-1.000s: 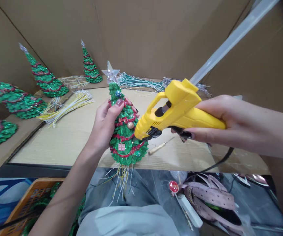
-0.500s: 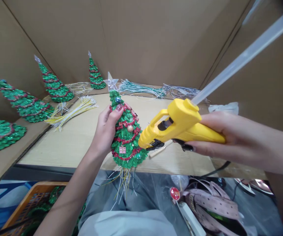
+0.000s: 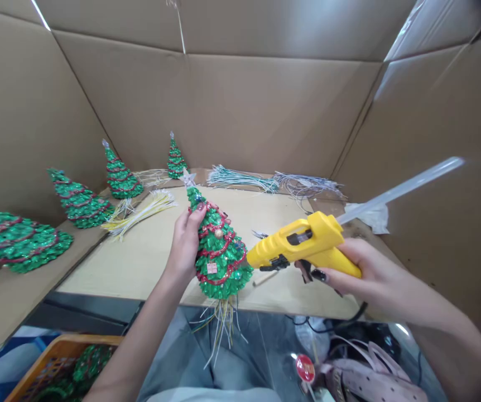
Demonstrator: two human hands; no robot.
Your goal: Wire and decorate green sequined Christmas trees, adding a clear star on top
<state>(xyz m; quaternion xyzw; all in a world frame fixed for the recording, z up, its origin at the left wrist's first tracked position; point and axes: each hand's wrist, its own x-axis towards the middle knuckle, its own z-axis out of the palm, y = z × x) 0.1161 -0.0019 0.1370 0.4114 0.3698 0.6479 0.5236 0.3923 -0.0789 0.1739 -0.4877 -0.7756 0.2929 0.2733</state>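
My left hand [image 3: 186, 240] is closed around the upper left side of a small green Christmas tree [image 3: 219, 251] with red garlands, little baubles and a pink gift piece. A clear star [image 3: 188, 178] tops this tree, and thin white and yellow wires [image 3: 224, 324] hang from its base past the table's edge. In my right hand [image 3: 361, 271] is a yellow hot glue gun [image 3: 307, 243], gripped by its handle, with a long glue stick [image 3: 403, 187] protruding from its rear. Its nozzle end points at the tree's right side; whether the tip touches is hidden.
Several similar trees stand or lean at the left, one [image 3: 123, 178] near a yellow-white wire bundle [image 3: 142, 212]. Green-white wires [image 3: 243, 180] lie along the back. Pliers [image 3: 259, 234] are behind the gun. Cardboard walls [image 3: 282, 106] enclose the table; an orange basket [image 3: 62, 341] sits below.
My view has tilted up, showing more of the cardboard wall and the pliers. The glue gun sits at a flatter angle, its nozzle still by the tree's right side. Both hands keep their hold.
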